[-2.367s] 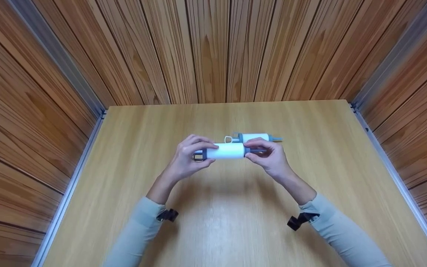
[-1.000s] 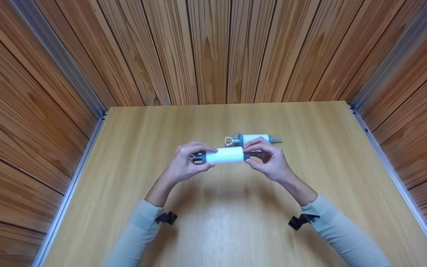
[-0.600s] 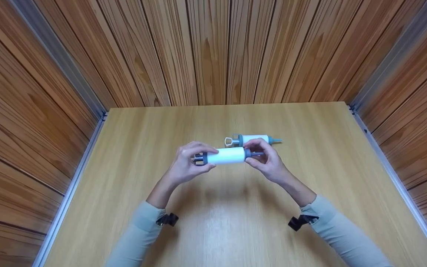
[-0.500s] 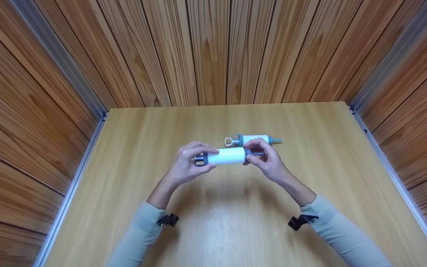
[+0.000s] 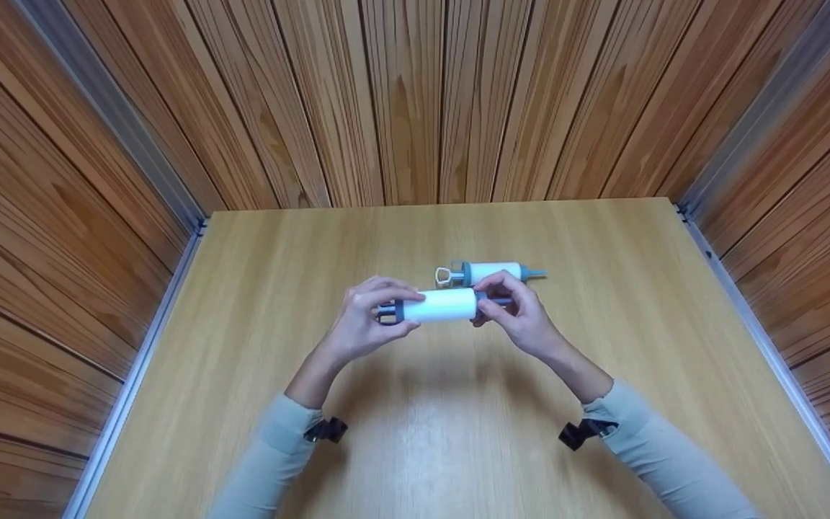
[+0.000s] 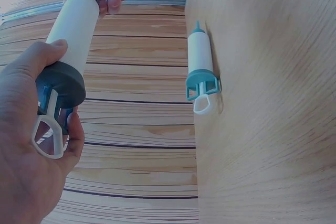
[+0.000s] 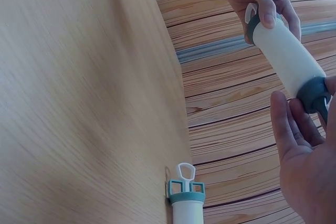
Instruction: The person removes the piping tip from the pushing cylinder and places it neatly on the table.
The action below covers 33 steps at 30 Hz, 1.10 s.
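Note:
A large white syringe (image 5: 439, 305) with dark teal end caps is held level above the table in the head view. My left hand (image 5: 366, 317) grips its plunger end, thumb and fingers on either side of the barrel. In the left wrist view, the white ring handle (image 6: 49, 137) of the plunger sits inside that palm. At the other end, my right hand (image 5: 521, 315) has its thumb and fingers on the nozzle cap (image 7: 313, 94). The slim nozzle (image 5: 503, 300) points right, partly behind the fingers.
A second syringe (image 5: 496, 272), white with a lighter teal cap and nozzle, lies on the wooden table (image 5: 300, 259) just beyond the hands. Wood-plank walls (image 5: 415, 101) with metal corner rails (image 5: 127, 130) enclose the table at the back and sides.
Since the earliest frame, both hands have brought the syringe slightly nearer the body. The right fingers and thumb have shifted around the nozzle cap, while the left hand keeps its grip.

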### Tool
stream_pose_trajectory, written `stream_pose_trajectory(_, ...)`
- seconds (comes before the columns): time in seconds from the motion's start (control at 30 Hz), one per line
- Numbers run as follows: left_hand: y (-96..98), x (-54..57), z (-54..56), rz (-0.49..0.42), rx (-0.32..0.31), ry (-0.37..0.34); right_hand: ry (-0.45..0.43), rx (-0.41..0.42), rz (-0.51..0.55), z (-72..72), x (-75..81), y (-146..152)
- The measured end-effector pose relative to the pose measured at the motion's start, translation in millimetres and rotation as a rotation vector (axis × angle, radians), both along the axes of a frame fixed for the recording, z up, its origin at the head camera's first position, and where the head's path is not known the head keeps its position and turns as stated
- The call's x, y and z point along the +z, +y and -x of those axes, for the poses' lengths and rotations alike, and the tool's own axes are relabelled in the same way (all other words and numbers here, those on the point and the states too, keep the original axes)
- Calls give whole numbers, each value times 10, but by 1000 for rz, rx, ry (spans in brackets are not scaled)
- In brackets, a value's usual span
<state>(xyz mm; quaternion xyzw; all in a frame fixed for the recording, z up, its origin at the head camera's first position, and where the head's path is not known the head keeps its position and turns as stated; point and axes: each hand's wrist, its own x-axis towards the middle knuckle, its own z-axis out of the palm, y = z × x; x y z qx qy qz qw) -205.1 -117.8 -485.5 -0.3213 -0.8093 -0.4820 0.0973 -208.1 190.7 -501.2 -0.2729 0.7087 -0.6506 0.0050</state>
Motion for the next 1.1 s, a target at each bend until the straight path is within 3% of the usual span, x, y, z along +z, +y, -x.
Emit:
stream_pose_trajectory(0.13, -2, 4, -20, -3, 1, 6, -3, -4, 0, -18, -2, 0)
stream_pose_trajectory(0.53, -18, -28, -22, -29, 4, 2, 114, -10, -52, -49, -13, 17)
stream_pose_trajectory(0.8, -18, -33, -26, -27, 10, -19, 101, -17, -27, -54, 0, 5)
stream_pose_trajectory(1.1, -11, -27, -28, -25, 21, -26, 15, -54, -46, -49, 37, -40)
